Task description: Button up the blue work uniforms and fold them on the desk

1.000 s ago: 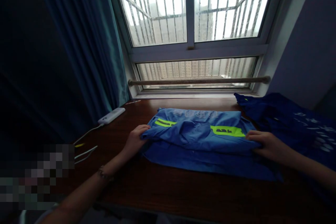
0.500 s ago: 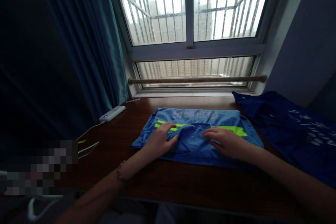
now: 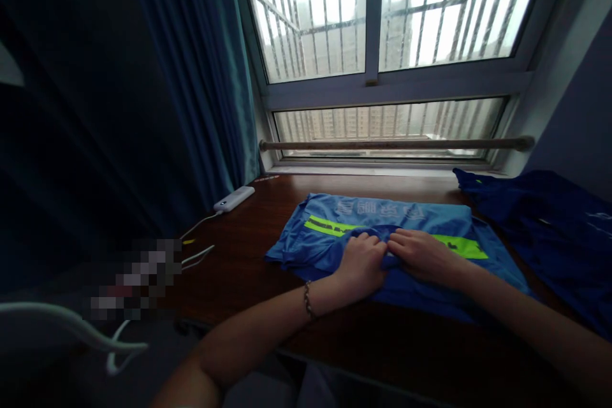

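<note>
A blue shirt (image 3: 321, 255) with white lettering and yellow-green stripes lies folded flat in front of me, its lettering toward the window. My left hand (image 3: 361, 261), with a bracelet at the wrist, is closed on the darker blue cloth near the collar. Right beside it, my right hand (image 3: 423, 256) has its fingers curled onto the same cloth. The knuckles of both hands almost meet, and the cloth between the fingers is mostly hidden.
A darker blue garment (image 3: 540, 223) with white print lies at the right of the brown wooden table (image 3: 229, 268). On the left are a white device (image 3: 234, 199) with a cable, and a blue curtain (image 3: 205, 108). A barred window (image 3: 373, 83) rises behind.
My hands were apart with loosely spread fingers; now they are together and closed on the cloth. My left hand came right. The view has turned left, so the surroundings sit farther right.
</note>
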The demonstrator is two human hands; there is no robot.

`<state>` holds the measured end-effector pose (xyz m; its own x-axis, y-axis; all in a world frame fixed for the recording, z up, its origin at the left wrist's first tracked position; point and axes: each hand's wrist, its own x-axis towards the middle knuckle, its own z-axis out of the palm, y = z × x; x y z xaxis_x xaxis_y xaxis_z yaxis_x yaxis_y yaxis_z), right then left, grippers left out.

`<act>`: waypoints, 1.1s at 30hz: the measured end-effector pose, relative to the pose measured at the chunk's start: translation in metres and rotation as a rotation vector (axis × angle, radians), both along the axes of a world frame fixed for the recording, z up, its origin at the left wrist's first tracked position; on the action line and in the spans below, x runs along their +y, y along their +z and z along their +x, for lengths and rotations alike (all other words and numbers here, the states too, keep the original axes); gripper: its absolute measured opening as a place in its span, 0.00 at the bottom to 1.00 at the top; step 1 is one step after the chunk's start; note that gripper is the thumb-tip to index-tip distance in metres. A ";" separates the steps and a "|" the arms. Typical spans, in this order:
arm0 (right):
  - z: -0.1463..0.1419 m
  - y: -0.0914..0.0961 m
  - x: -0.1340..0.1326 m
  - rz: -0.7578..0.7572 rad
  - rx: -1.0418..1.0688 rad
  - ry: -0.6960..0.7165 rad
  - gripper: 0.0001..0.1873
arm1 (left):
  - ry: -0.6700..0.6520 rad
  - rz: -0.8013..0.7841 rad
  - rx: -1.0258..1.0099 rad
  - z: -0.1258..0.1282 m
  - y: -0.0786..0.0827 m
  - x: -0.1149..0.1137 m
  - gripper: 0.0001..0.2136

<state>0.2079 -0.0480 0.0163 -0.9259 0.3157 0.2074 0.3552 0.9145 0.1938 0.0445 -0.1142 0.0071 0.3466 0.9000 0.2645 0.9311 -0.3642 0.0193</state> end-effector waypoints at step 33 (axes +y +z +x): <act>-0.001 -0.037 0.073 -1.634 0.705 -0.607 0.11 | -0.036 -0.007 -0.215 0.026 -0.025 0.001 0.32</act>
